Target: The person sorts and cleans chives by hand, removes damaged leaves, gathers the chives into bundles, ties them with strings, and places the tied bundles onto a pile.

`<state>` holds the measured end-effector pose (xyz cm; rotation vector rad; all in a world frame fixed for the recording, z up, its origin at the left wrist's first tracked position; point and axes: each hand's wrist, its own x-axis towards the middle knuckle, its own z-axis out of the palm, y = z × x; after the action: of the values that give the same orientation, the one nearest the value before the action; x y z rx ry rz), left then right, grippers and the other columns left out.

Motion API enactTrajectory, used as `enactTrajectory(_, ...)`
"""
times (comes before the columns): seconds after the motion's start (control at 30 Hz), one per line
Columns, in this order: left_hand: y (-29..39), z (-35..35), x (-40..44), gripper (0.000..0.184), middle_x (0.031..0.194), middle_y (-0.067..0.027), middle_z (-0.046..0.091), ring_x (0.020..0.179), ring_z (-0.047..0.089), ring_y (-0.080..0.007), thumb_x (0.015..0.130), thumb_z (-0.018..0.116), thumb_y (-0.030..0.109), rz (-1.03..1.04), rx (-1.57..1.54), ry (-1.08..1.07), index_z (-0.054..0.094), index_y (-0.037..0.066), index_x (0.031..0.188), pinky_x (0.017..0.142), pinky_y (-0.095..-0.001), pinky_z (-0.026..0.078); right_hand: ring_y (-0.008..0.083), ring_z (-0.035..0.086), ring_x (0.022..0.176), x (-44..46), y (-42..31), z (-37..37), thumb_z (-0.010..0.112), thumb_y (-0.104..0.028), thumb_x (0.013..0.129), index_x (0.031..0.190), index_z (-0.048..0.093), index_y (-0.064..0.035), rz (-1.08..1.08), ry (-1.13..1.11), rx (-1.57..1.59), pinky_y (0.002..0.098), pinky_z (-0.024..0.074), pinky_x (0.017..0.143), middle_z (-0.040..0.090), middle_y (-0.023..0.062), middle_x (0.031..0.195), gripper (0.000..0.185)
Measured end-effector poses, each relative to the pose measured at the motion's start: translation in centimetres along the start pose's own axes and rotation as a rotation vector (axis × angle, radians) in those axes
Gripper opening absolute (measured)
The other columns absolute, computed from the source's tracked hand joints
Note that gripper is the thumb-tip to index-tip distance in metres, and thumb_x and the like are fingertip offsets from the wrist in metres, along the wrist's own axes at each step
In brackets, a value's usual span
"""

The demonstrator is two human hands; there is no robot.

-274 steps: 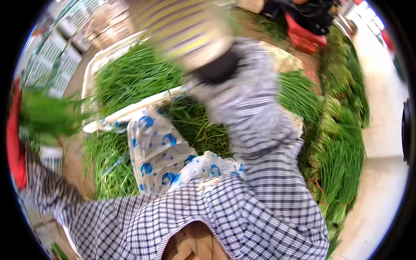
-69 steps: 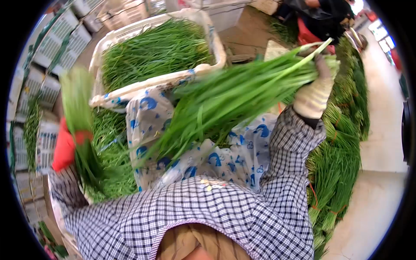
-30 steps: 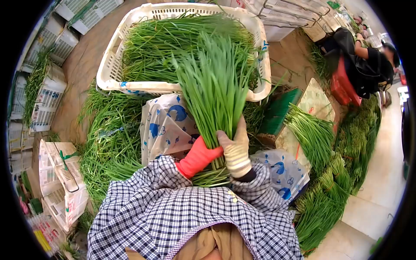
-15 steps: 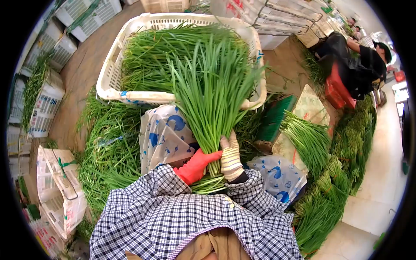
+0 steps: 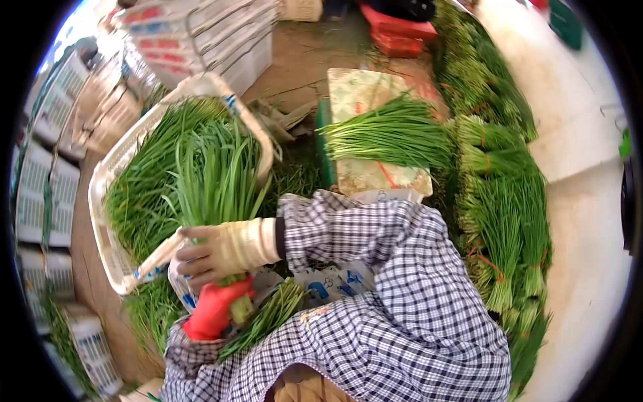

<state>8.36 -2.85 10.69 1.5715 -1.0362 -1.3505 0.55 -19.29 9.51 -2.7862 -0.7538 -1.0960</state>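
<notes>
My left hand [image 5: 214,308], in a red glove, is closed round the lower stems of a bunch of garlic chives [image 5: 218,177]. The leaves fan upward in front of the white basket, and the cut stem ends show below the glove. My right hand [image 5: 218,251], in a pale glove with a yellowish cuff, lies across the bunch just above the left, its fingers apart and slightly blurred. Loose chives [image 5: 268,315] rest on my lap beside the left hand. More leaves [image 5: 137,201] fill the white basket [image 5: 100,214] ahead.
A chive bundle [image 5: 392,137] lies on a patterned board [image 5: 348,87] with a red band [image 5: 387,175]. Tied bundles [image 5: 499,214] line the right side by a pale wall. Stacked white crates [image 5: 43,194] stand left. A red stool or crate [image 5: 398,33] is at the back.
My view has swung right, so the basket and hands appear further left. My right hand has gone from beside the stems to across the bunch, above the left hand.
</notes>
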Motion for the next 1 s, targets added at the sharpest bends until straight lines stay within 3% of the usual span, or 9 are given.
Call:
enactTrajectory(0.03, 1.9, -0.8, -0.2, 0.029, 0.097, -0.0088, 0.066, 0.081, 0.063, -0.0185, 0.075, 0.065, 0.002, -0.254, -0.268, 0.046, 0.062, 0.001, 0.104, 0.070, -0.0285, 0.052, 0.0197, 0.051, 0.116, 0.9, 0.6, -0.5, 0.060, -0.022, 0.077, 0.101, 0.060, -0.0191, -0.042, 0.038, -0.042, 0.0492, 0.0306, 0.108, 0.061, -0.0028, 0.097, 0.025)
enactTrajectory(0.13, 7.0, -3.2, 1.3, 0.038, 0.093, -0.0083, 0.067, 0.075, 0.064, -0.0187, 0.072, 0.066, 0.003, -0.227, -0.010, -0.011, 0.059, 0.000, 0.110, 0.065, -0.0295, 0.053, 0.0220, 0.060, 0.092, 2.6, 1.5, -4.2, 0.057, -0.025, 0.082, 0.102, 0.060, -0.0184, 0.063, -0.175, -0.211, 0.0444, 0.0358, 0.104, 0.061, 0.0001, 0.086, 0.022)
enactTrajectory(0.3, 18.3, -0.5, 7.1, 0.055, 0.111, -0.0116, 0.066, 0.090, 0.066, -0.0196, 0.081, 0.070, 0.019, 0.100, -0.161, -0.396, 0.051, -0.002, 0.128, 0.079, -0.0318, 0.055, 0.0209, 0.060, 0.081, -0.8, 7.6, -14.8, 0.058, -0.018, 0.082, 0.093, 0.061, -0.0120, 0.222, -0.037, -0.501, 0.0371, 0.0464, 0.091, 0.062, 0.0025, 0.078, 0.014)
enactTrajectory(0.37, 19.8, 0.4, 12.2, 0.063, 0.123, -0.0146, 0.059, 0.106, 0.061, -0.0215, 0.087, 0.067, 0.026, 0.455, 0.230, -0.382, 0.041, -0.002, 0.137, 0.090, -0.0331, 0.050, 0.0215, 0.061, 0.084, -4.0, 7.5, -21.6, 0.058, -0.018, 0.084, 0.097, 0.063, -0.0119, 0.282, 0.086, -0.752, 0.0340, 0.0494, 0.084, 0.064, 0.0039, 0.082, 0.016)
enactTrajectory(0.43, 19.9, 2.4, 17.8, 0.069, 0.134, -0.0172, 0.052, 0.120, 0.054, -0.0224, 0.090, 0.064, 0.030, 0.458, -0.132, -0.443, 0.035, -0.002, 0.143, 0.100, -0.0340, 0.045, 0.0209, 0.061, 0.089, -5.6, 3.8, -30.6, 0.071, -0.016, 0.075, 0.109, 0.059, -0.0122, 0.638, -0.311, -0.805, 0.0413, 0.0495, 0.088, 0.064, 0.0063, 0.087, 0.036)
enactTrajectory(0.6, 14.9, 7.6, 28.1, 0.073, 0.143, -0.0214, 0.042, 0.132, 0.043, -0.0288, 0.094, 0.053, 0.044, 0.524, 0.747, -0.248, 0.031, -0.003, 0.144, 0.109, -0.0373, 0.034, 0.0253, 0.061, 0.077, -15.4, 0.0, -38.4, 0.080, -0.017, 0.064, 0.107, 0.060, -0.0126, 0.720, -0.359, -1.183, 0.0473, 0.0481, 0.095, 0.062, 0.0062, 0.078, 0.047)
enactTrajectory(0.73, 14.0, 10.9, 32.2, 0.078, 0.145, -0.0239, 0.038, 0.136, 0.038, -0.0312, 0.095, 0.045, 0.054, 0.304, 0.560, -0.433, 0.032, -0.008, 0.142, 0.111, -0.0343, 0.030, 0.0260, 0.059, 0.065, -20.1, -0.8, -32.3, 0.068, -0.010, 0.073, 0.089, 0.061, -0.0083, 0.837, -0.402, -0.973, 0.0506, 0.0479, 0.094, 0.056, 0.0079, 0.061, 0.018)
enactTrajectory(0.77, 12.3, 11.8, 35.0, 0.078, 0.145, -0.0239, 0.038, 0.136, 0.038, -0.0312, 0.095, 0.045, 0.054, 0.293, 0.566, -0.426, 0.032, -0.008, 0.142, 0.111, -0.0343, 0.030, 0.0261, 0.059, 0.064, -20.7, -0.3, -29.7, 0.062, -0.009, 0.077, 0.080, 0.058, -0.0071, 1.019, -0.687, -0.942, 0.0473, 0.0480, 0.093, 0.054, 0.0081, 0.058, 0.005)
enactTrajectory(1.0, 6.6, 17.0, 42.7, 0.082, 0.134, -0.0280, 0.049, 0.125, 0.048, -0.0370, 0.094, 0.027, 0.064, 0.263, 0.753, -0.610, 0.039, -0.003, 0.140, 0.107, -0.0369, 0.034, 0.0238, 0.060, 0.074, -29.6, 2.9, -13.9, 0.057, -0.013, 0.079, 0.102, 0.062, -0.0097, 1.031, -0.515, -0.614, 0.0522, 0.0406, 0.103, 0.059, 0.0056, 0.074, 0.024)
